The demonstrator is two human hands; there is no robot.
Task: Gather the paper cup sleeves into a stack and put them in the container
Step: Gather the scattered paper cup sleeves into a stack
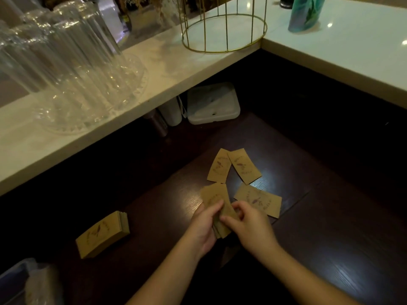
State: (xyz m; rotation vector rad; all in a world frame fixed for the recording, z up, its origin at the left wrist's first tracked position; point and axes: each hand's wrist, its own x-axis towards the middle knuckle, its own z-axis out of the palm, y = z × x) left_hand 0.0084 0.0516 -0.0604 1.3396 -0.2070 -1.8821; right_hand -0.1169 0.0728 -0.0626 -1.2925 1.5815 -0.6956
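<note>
Dark wooden table (308,216): work surface, glossy, with light glare near the centre.

Left hand (203,225): forearm enters from the bottom edge, angled up and to the right; palm turned inward, thumb laid across the face of a small bundle of sleeves (217,202), fingers curled behind it.

Right hand (250,225): forearm enters from the lower right; fingers bent, tips pinching the near right edge of the same bundle. Both hands are closed on it; the bundle is tilted, its far end toward the loose sleeves, and it appears to be lifted just clear of the table, though the angle makes this hard to confirm.

Loose sleeves, kraft brown, printed with a purple emblem, lying flat:
- left far sleeve (219,166), beyond the bundle;
- right far sleeve (244,167), touching or slightly overlapping the first at the top corner;
- near sleeve (258,200), just right of the hands, partly covered by the right fingers.

Finished stack (103,235): squared pile of sleeves on the table, well to the left of the hands.

Clear plastic container (15,276): bottom left corner, only partly in view.

White counter (176,69): L-shaped ledge above the table, bearing clear plastic cups (55,51) and a gold wire basket (222,25).
</note>
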